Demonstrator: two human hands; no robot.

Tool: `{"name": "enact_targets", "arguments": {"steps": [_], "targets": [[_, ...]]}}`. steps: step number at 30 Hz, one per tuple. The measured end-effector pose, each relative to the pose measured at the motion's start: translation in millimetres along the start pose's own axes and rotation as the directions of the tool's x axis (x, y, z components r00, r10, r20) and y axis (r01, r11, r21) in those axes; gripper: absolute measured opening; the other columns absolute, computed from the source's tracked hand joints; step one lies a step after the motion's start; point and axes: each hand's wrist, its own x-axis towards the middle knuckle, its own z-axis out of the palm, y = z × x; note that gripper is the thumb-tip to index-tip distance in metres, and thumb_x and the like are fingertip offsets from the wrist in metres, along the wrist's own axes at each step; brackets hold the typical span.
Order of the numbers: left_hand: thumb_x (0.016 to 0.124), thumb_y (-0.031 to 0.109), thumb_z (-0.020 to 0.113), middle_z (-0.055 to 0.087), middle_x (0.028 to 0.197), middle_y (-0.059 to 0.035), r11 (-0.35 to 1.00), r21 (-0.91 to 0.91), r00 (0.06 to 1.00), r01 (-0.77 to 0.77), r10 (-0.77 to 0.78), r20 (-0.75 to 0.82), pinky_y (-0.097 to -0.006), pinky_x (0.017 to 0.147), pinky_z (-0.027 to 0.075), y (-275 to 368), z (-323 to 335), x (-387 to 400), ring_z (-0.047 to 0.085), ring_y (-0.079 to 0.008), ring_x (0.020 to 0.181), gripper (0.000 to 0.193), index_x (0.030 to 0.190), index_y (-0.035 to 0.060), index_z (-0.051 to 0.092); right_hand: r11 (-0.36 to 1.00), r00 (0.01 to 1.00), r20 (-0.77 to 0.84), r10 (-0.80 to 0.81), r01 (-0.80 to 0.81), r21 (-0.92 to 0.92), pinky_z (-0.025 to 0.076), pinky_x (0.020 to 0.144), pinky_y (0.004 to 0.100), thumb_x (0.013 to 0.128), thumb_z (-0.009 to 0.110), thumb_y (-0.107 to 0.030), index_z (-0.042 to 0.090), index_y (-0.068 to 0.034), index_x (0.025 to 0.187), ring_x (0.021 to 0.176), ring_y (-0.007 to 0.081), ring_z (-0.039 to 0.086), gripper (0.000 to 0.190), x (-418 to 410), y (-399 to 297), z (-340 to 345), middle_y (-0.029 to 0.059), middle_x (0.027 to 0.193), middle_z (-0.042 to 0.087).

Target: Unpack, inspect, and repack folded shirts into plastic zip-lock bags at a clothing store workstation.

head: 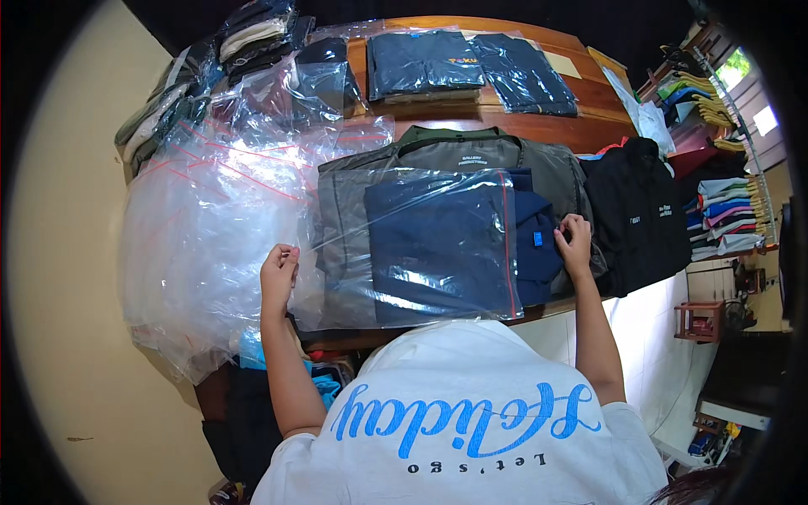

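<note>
A folded navy garment [442, 252] lies mostly inside a clear plastic zip bag [347, 284] with a red seal line near its right end. Out of the bag's mouth sticks the garment's collar [536, 259], which carries a small blue tag. My right hand [574, 243] pinches the outer edge of that collar between thumb and finger. At the bag's far left end, my left hand [281, 268] has its fingers curled together; whether plastic is between them is unclear. Beneath the bag is a dark grey garment [454, 154] with writing at its neck.
Loose clear zip bags [214, 252] are heaped on the left. Bagged dark garments [426, 63] and a taller stack of bagged clothes [252, 38] sit farther back on the wooden table [536, 136]. A black garment [637, 221] lies to the right, with hanging clothes [726, 214] beyond.
</note>
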Motion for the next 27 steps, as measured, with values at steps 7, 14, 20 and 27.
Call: {"name": "enact_targets", "arguments": {"steps": [7, 14, 20, 27], "targets": [[0.1, 0.037, 0.051, 0.06, 0.077, -0.0031, 0.956, -0.146, 0.964, 0.253, -0.236, 0.126, -0.0197, 0.045, 0.037, 22.7, 9.0, -20.2, 0.055, -0.0092, 0.051, 0.03, 0.102, 0.0076, 0.056, 1.0, 1.0, 0.015, 0.01, -0.01, -0.03, 0.037, 0.085, 0.0391, 0.079, 0.068, -0.02, 0.054, -0.007, 0.087, 0.094, 0.0275, 0.048, 0.02, -2.4, 1.5, 1.3, 0.0066, 0.097, 0.053], [0.099, 0.029, 0.054, 0.06, 0.073, -0.0045, 0.983, -0.137, 0.991, 0.121, -0.112, 0.075, -0.0209, 0.039, 0.037, 7.2, 2.5, -20.1, 0.059, -0.013, 0.047, 0.024, 0.1, 0.0049, 0.057, 1.0, 1.0, -0.014, 0.009, -0.009, -0.008, 0.037, 0.087, 0.0398, 0.079, 0.067, -0.02, 0.055, -0.006, 0.088, 0.096, 0.0286, 0.048, 0.02, -1.7, 0.9, 2.3, 0.0074, 0.098, 0.053], [0.098, 0.028, 0.056, 0.059, 0.071, -0.0037, 0.984, -0.13, 0.992, 0.123, -0.122, 0.019, -0.0207, 0.039, 0.037, 4.3, -9.9, -24.4, 0.06, -0.0129, 0.048, 0.024, 0.096, 0.0049, 0.058, 0.999, 1.0, 0.018, 0.025, -0.024, -0.032, 0.037, 0.088, 0.0399, 0.08, 0.066, -0.02, 0.055, -0.006, 0.089, 0.097, 0.0285, 0.048, 0.02, -1.5, 1.4, 1.4, 0.0074, 0.098, 0.053], [0.097, 0.033, 0.059, 0.059, 0.072, -0.0037, 0.988, -0.093, 0.99, 0.127, -0.132, -0.056, -0.0205, 0.04, 0.037, 5.9, -37.0, -29.2, 0.059, -0.0122, 0.048, 0.027, 0.096, 0.0055, 0.059, 0.999, 1.0, 0.01, 0.004, -0.004, -0.032, 0.037, 0.087, 0.0393, 0.08, 0.066, -0.019, 0.055, -0.007, 0.089, 0.097, 0.0283, 0.048, 0.019, -2.2, 1.6, 1.2, 0.0072, 0.099, 0.053]]}}
